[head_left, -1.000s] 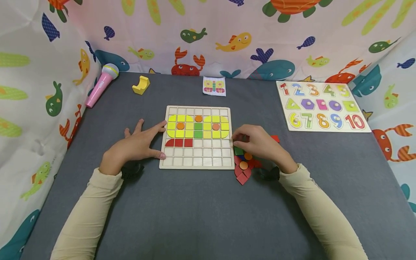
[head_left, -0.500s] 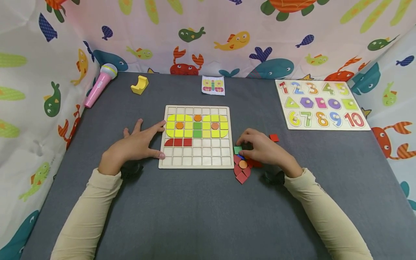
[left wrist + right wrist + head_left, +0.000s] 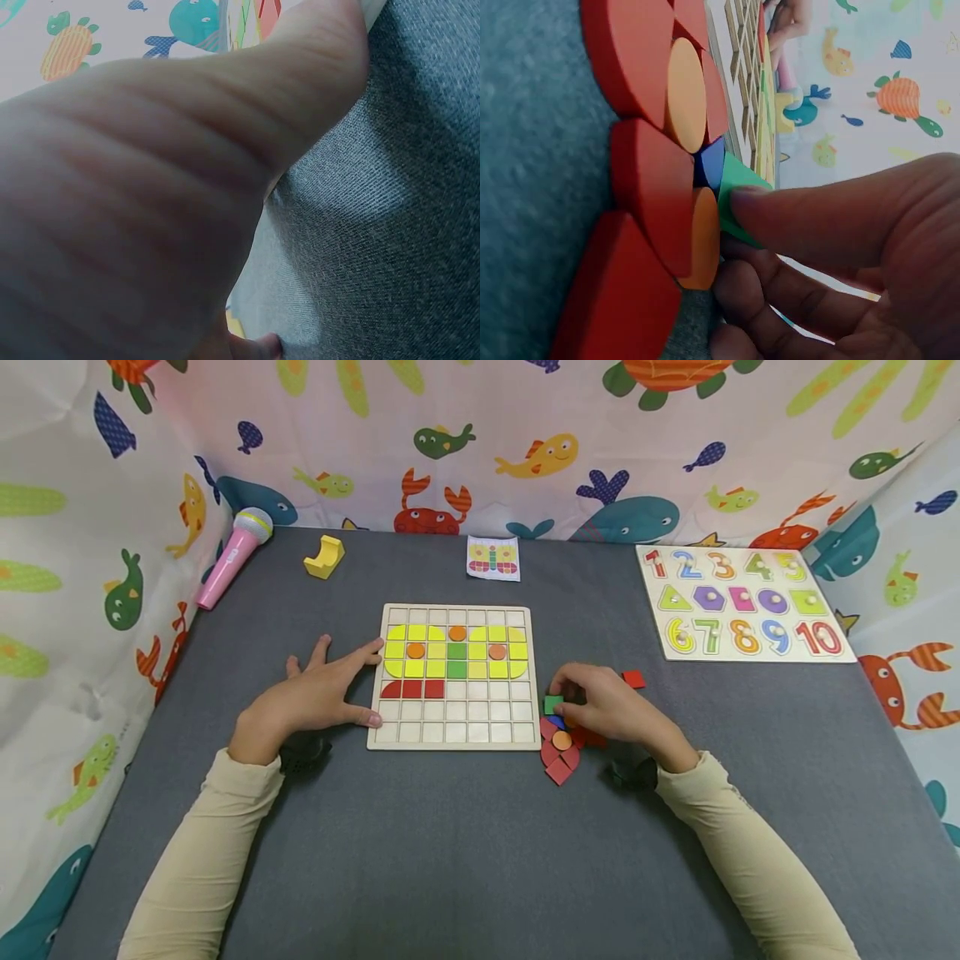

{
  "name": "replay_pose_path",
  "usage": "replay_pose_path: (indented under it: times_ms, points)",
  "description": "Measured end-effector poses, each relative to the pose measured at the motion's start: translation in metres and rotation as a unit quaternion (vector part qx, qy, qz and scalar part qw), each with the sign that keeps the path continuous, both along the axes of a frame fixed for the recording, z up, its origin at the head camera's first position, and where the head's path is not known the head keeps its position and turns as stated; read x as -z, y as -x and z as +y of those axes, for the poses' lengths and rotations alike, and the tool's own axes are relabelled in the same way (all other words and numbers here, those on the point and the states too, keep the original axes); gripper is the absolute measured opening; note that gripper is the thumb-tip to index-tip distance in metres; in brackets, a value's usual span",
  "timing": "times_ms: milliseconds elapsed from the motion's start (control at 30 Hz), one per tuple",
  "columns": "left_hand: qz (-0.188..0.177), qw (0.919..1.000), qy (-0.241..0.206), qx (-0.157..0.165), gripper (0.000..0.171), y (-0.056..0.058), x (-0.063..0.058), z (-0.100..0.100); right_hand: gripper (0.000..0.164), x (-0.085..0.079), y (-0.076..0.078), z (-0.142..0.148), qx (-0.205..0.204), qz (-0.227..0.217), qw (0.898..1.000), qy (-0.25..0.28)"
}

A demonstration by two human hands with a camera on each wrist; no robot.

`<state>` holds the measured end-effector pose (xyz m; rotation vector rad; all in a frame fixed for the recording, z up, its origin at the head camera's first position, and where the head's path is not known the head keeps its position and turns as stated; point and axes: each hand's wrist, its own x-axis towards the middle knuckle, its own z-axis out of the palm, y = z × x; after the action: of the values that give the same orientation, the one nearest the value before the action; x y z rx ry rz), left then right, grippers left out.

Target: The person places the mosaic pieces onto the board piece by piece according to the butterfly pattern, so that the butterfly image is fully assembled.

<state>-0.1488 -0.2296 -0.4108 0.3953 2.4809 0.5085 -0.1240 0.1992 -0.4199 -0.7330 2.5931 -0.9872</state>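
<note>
A wooden grid board [image 3: 480,732] holds yellow, orange, green and red tiles in a partly filled pattern. My left hand [image 3: 307,695] rests at its left edge with fingers spread and the thumb touching the frame. In the left wrist view the thumb [image 3: 315,75] lies along the board's side. Right of the board, my right hand [image 3: 607,700] pinches a green square tile [image 3: 739,180] between thumb and fingers. Close by lies a pile of red tiles [image 3: 649,195], with orange round tiles [image 3: 686,94] and a blue tile [image 3: 711,165] among them.
A small pattern card [image 3: 492,558] lies behind the board. A pink toy microphone [image 3: 232,560] and a yellow block [image 3: 325,557] are at the back left. A number puzzle board [image 3: 742,602] lies at the back right. One red tile [image 3: 633,678] sits beyond the right hand.
My right hand has drawn back slightly to the right, away from the board's edge, and now pinches the green tile. The lone red tile shows more fully. The left hand stays in place.
</note>
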Motion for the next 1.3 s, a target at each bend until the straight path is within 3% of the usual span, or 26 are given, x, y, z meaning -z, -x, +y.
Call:
replay_pose_path:
  times_ms: [267, 633, 1000, 1300]
  points:
    - [0.006, 1.0, -0.006, 0.0, 0.122, -0.001, 0.002, 0.0, 0.01, -0.007, 0.008, -0.009, 0.018, 0.029, 0.999, 0.008]
    - [0.011, 0.9998, -0.014, 0.005, 0.121, -0.001, 0.004, -0.001, 0.007, -0.016, 0.021, -0.049, -0.008, 0.03, 0.998, 0.047]
    - [0.012, 0.9998, -0.014, 0.006, 0.122, -0.001, 0.003, 0.0, 0.006, -0.013, 0.03, -0.093, -0.045, 0.026, 0.997, 0.059]
    - [0.01, 0.9999, -0.012, 0.004, 0.122, -0.001, 0.002, -0.002, 0.006, -0.006, 0.034, -0.118, -0.056, 0.05, 0.996, 0.047]
